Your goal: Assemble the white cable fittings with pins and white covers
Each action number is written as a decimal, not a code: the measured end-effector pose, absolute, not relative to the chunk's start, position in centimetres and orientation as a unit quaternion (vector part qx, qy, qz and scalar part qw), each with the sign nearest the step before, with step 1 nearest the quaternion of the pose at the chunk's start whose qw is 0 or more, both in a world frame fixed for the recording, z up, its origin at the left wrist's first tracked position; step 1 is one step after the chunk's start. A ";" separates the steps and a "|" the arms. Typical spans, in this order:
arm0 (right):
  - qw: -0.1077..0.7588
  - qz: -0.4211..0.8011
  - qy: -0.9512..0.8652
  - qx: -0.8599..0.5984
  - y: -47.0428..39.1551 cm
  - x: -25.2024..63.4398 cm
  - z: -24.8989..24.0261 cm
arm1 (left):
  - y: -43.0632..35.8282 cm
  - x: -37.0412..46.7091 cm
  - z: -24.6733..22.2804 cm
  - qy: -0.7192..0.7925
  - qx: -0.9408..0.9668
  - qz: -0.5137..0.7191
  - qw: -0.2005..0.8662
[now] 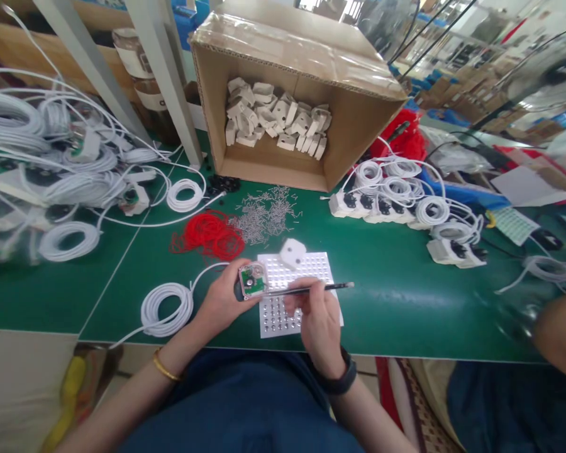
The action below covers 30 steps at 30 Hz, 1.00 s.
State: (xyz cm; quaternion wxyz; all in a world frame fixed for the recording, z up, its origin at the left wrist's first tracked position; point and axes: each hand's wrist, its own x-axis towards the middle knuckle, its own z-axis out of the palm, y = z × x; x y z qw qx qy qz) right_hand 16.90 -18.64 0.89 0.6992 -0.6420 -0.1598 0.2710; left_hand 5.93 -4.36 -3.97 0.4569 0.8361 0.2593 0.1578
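Observation:
My left hand (222, 297) is closed around a small white housing (253, 280) with a green circuit board facing up. A white cable runs behind this hand to a coil (185, 307) on the left. In my right hand (321, 321) is a thin dark pen-like tool (331, 287); its pale end points right and its slim tip reaches the housing's lower right edge. I cannot make out whether the tip touches the board. Below the hands lies a white sheet (263, 330) covered in rows of shiny silver dots. A white cover (292, 253) with two dark holes rests on its top edge.
Red rings (210, 234) and a pile of small metal screws or pins (264, 217) lie ahead. Behind them a cardboard box (273, 168) holds white housings. Coiled white cables (68, 242) crowd the left; cabled units (372, 207) stand right. Another person's arm (561, 330) is at far right.

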 end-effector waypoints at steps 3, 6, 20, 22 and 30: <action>0.712 0.304 -0.141 -0.617 -18.3 15.3 0.1 | -4.4 6.0 -4.0 0.262 0.837 0.158 0.454; 0.708 0.263 -0.141 -0.640 -17.8 14.8 -0.3 | -4.4 6.1 -4.0 0.261 0.835 0.158 0.458; 0.664 0.194 -0.215 -0.689 -16.8 14.4 -1.0 | -4.3 6.0 -4.5 0.267 0.837 0.160 0.450; 0.655 0.189 -0.220 -0.697 -16.8 14.4 -0.8 | -4.2 6.0 -4.4 0.266 0.837 0.163 0.449; 0.628 0.187 -0.247 -0.714 -16.5 14.8 -0.4 | -4.2 5.9 -4.4 0.264 0.816 0.173 0.484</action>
